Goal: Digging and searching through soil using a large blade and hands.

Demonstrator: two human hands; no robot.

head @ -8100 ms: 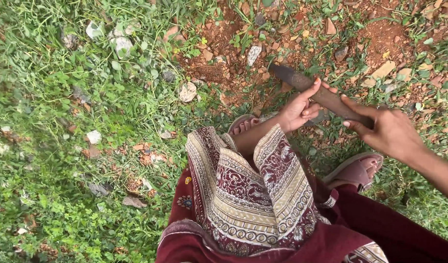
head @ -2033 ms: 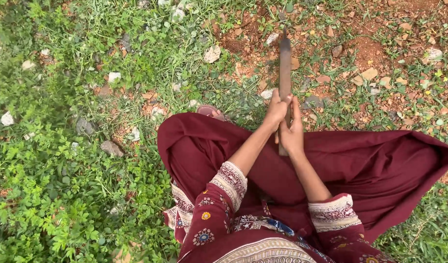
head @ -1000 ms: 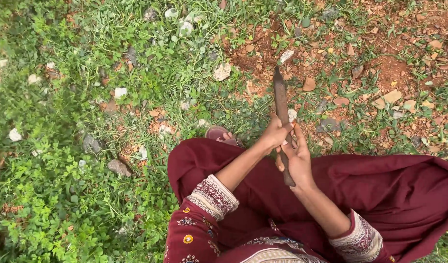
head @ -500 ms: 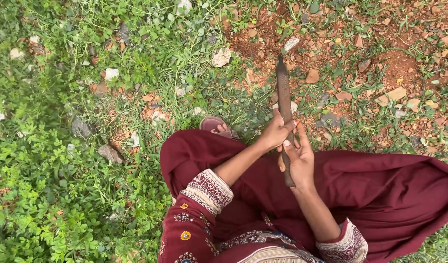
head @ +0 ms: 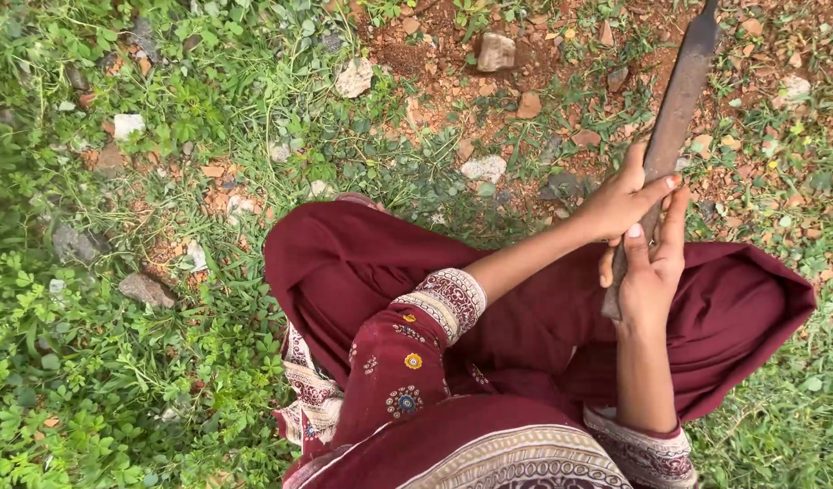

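Overhead, I saw both hands wrapped around a long rusty iron bar [head: 672, 109], which slanted up toward one o'clock over red soil [head: 489, 27] strewn with stones [head: 496, 51]. My left hand [head: 620, 201] had its fingers curled shut on the shaft; my right hand [head: 652, 267], just below at six o'clock and touching it, gripped the bar's lower end the same way. Maroon cloth [head: 362, 263] lay beneath the forearms, with grass [head: 118, 362] at nine o'clock.
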